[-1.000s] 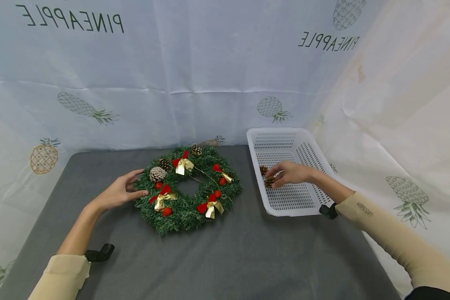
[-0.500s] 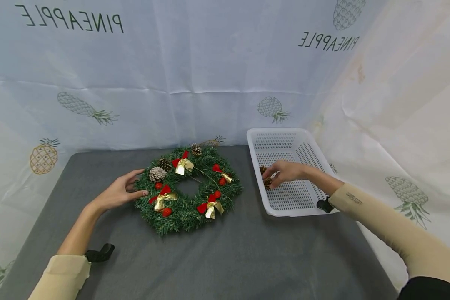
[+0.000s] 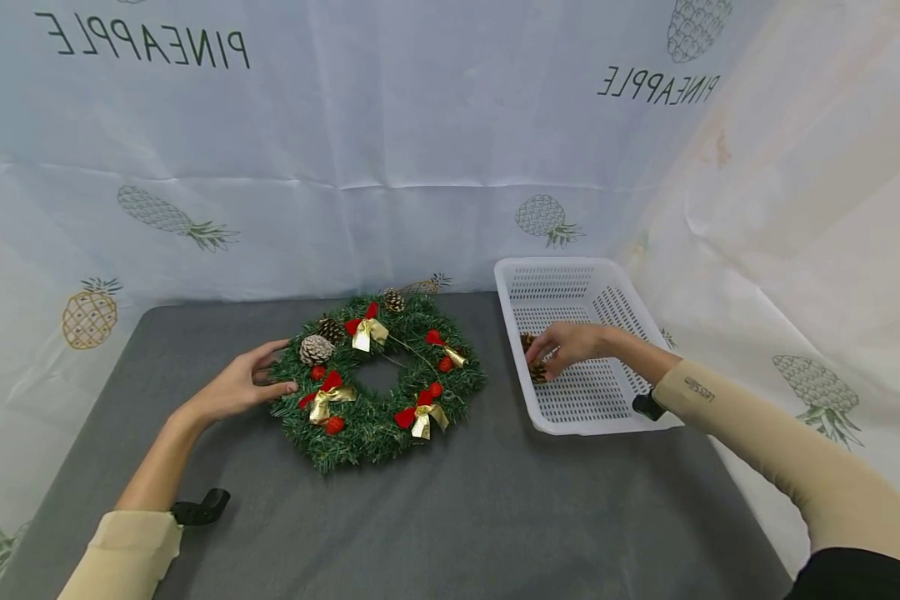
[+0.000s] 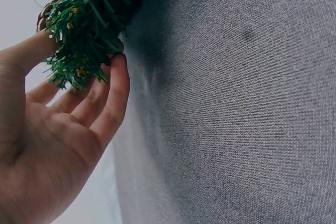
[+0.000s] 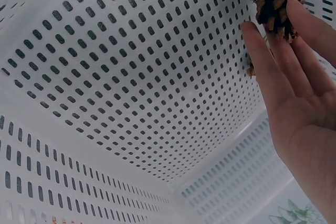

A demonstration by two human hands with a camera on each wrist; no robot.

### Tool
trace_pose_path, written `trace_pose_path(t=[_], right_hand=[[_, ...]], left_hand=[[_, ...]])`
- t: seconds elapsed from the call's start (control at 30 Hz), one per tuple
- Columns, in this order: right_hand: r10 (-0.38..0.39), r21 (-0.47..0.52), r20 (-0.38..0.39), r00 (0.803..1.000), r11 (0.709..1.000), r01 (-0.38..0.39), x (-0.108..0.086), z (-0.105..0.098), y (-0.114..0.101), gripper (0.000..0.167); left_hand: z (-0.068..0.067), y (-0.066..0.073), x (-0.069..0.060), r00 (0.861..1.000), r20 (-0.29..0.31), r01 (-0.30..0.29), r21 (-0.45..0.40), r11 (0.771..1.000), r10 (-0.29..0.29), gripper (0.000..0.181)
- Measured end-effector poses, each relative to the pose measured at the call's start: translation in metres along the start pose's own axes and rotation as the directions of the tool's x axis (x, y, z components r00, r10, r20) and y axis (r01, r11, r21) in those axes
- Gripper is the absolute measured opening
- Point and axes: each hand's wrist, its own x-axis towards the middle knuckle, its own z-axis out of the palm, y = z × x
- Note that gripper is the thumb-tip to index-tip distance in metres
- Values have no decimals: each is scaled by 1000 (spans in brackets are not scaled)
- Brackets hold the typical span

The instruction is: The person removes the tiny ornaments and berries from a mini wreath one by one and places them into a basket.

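Observation:
A green wreath (image 3: pixel 375 435) lies on the table, trimmed with red-and-gold bows, red balls and several pine cones. My left hand (image 3: pixel 232 385) grips its left edge; in the left wrist view the thumb lies over the foliage and the fingers (image 4: pixel 113 95) reach beneath it. Inside the white basket (image 3: pixel 600 428), my right hand (image 3: pixel 576 342) holds a brown pine cone (image 5: pixel 277 11) between thumb and fingers, near the basket's left wall. A thin gold loop shows on that cone. Another pine cone (image 3: pixel 527 342) lies just beyond it, partly hidden by the hand.
The perforated basket stands at the back right of the grey table (image 3: pixel 450 517), with raised walls all round. A white curtain (image 3: pixel 420 125) printed with pineapples hangs behind, and more of it hangs along the right side.
My right hand has shifted slightly left within the basket and its fingers have closed round the pine cone. The left hand and the wreath stay where they were.

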Motion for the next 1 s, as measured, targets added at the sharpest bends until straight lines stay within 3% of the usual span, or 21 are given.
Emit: trace_pose_path(t=[0.33, 0.77, 1.0], right_hand=[[28, 37, 17, 999, 999, -28, 3, -2, 1, 44], [-63, 6, -61, 996, 998, 64, -3, -18, -11, 45], [-39, 53, -109, 993, 998, 45, -6, -29, -18, 45]], left_hand=[[0, 0, 0, 1000, -3, -4, -6, 1000, 4, 88], [-1, 0, 0, 1000, -1, 0, -11, 1000, 0, 88], [0, -2, 1, 1000, -2, 1, -7, 1000, -1, 88]])
